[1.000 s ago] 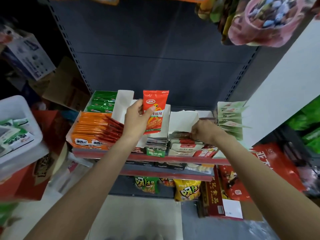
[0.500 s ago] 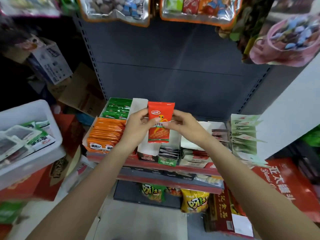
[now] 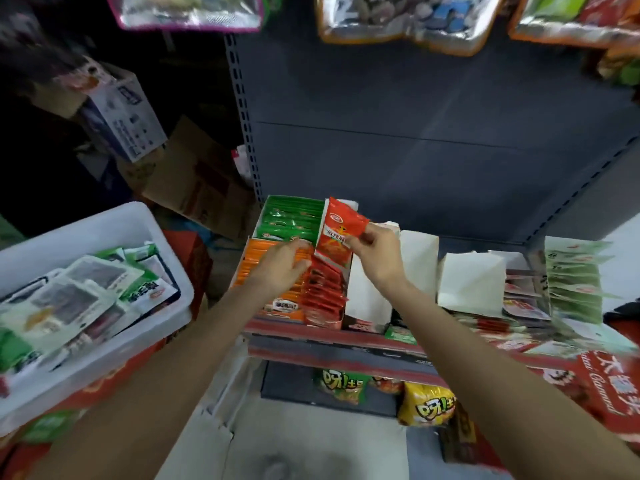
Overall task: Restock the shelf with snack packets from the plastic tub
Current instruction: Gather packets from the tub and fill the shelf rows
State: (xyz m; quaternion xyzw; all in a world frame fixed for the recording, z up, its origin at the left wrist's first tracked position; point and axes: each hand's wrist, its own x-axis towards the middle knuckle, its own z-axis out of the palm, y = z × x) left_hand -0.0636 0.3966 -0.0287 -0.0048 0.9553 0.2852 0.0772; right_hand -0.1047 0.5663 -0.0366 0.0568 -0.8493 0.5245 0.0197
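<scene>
At about nine o'clock a white plastic tub (image 3: 104, 233) sits on red cartons, heaped with green-and-white snack packets (image 3: 90, 289). Behind it, toward ten o'clock, a printed cardboard box (image 3: 128, 119) leans among brown cartons.

Near the centre, on the red-edged shelf (image 3: 332, 337), a display box holds rows of orange packets (image 3: 266, 271) in front and green packets (image 3: 291, 220) behind, with a row of red packets (image 3: 323, 292) just to their right. The left hand (image 3: 282, 268) lies over the orange and red rows with its fingers extended and relaxed, resting on the packet tops and gripping nothing.

Just right of it, toward twelve o'clock, the right hand (image 3: 375, 252) pinches a red snack packet (image 3: 337, 233) by its right edge between thumb and fingers. The packet is tilted, its lower end touching the back of the red row.

Further right stand white divider cards (image 3: 467, 284) and, at three o'clock, a row of pale green packets (image 3: 575, 282). At five o'clock, on the level below, lie green and yellow chip bags (image 3: 426, 407). Foil bags (image 3: 401, 19) hang at the top.
</scene>
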